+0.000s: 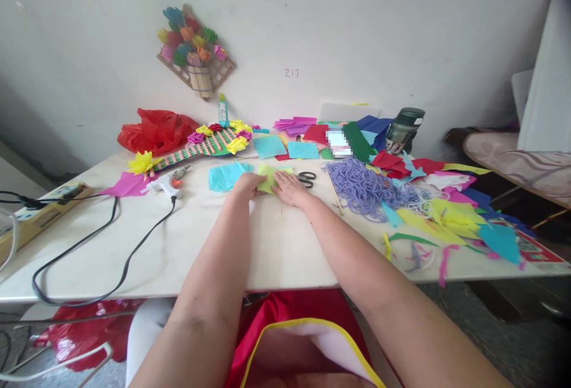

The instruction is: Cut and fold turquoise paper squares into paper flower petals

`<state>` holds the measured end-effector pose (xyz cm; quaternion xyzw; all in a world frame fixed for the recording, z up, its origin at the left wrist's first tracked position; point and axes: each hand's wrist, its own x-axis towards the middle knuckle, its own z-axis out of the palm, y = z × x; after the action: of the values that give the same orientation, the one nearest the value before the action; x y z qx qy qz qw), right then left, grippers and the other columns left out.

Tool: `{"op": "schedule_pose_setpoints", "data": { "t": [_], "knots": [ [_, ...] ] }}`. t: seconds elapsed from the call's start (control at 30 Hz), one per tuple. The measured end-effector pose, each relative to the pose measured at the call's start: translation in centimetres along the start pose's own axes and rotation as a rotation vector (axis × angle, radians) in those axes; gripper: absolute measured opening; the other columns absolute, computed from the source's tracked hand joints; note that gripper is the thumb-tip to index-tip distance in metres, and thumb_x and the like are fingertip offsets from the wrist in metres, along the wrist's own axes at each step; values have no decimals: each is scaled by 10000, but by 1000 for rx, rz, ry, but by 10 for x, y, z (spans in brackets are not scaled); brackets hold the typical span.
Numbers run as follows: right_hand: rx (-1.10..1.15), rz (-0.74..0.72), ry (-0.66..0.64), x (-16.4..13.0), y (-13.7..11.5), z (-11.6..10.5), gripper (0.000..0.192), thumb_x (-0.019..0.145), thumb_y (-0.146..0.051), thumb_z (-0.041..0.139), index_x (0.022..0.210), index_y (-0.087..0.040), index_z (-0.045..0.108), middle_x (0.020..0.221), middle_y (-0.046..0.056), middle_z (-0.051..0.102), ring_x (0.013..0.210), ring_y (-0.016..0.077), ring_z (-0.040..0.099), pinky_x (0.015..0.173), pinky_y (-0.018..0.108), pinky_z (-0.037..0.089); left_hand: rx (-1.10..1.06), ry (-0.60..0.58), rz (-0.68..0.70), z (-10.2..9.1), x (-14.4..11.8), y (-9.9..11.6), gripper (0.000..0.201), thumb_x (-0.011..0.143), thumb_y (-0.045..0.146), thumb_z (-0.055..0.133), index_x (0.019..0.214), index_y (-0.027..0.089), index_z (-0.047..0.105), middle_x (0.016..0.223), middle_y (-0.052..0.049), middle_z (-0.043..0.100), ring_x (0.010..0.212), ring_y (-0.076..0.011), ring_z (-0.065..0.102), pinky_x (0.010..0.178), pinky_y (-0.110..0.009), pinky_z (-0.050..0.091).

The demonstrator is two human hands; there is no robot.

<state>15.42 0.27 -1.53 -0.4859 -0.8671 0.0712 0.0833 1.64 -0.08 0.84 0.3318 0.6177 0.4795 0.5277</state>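
Observation:
A small yellow-green sheet of crepe paper lies on the table between my hands. My left hand grips its left edge, the fingers partly hidden behind the back of the hand. Pressed flat on its right side is my right hand, fingers stretched out over the sheet. Light-blue crepe paper lies just left of my left hand. Black-handled scissors rest right beside my right hand, their blades mostly hidden by it.
A white glue gun and its cord lie left, near a power strip. Behind stands a flower-decorated guitar-shaped craft. Purple yarn and a thin stick lie right, with paper scraps and a dark bottle.

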Motion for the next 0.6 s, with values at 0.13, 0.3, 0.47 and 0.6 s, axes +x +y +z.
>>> {"op": "schedule_pose_setpoints", "data": {
  "t": [0.13, 0.3, 0.47, 0.6],
  "knots": [
    [19, 14, -1, -1, -1, -1, 610, 894, -415, 185, 1408, -88, 170, 1482, 71, 130, 1366, 181, 85, 1100, 341, 64, 26, 20, 17, 0, 2, -2, 133, 657, 107, 665, 734, 122, 558, 613, -32, 572, 724, -200, 621, 649, -352, 544],
    [28, 4, 11, -3, -2, -1, 605, 890, -477, 168, 1411, -170, 191, 1482, 35, 147, 1364, 198, 97, 1098, 367, 64, 22, -9, 35, -1, -2, -1, 117, 662, 81, 638, 657, 142, 538, 617, -16, 560, 646, -162, 596, 632, -325, 526],
    [1, -19, 4, -2, -2, 0, 602, 888, -481, 182, 1406, -176, 216, 1476, 39, 171, 1362, 218, 102, 1097, 383, 61, 5, -49, 43, -1, -10, 1, 132, 707, 35, 554, 650, 151, 533, 600, -3, 563, 565, -120, 560, 607, -288, 508],
    [-8, -22, -6, -2, -2, 0, 598, 889, -475, 178, 1402, -173, 228, 1474, 39, 180, 1361, 226, 102, 1096, 389, 61, 4, -20, 41, 1, -7, 1, 74, 742, 123, 559, 673, 144, 542, 623, -32, 584, 603, -150, 581, 600, -294, 501]
  ]
}}
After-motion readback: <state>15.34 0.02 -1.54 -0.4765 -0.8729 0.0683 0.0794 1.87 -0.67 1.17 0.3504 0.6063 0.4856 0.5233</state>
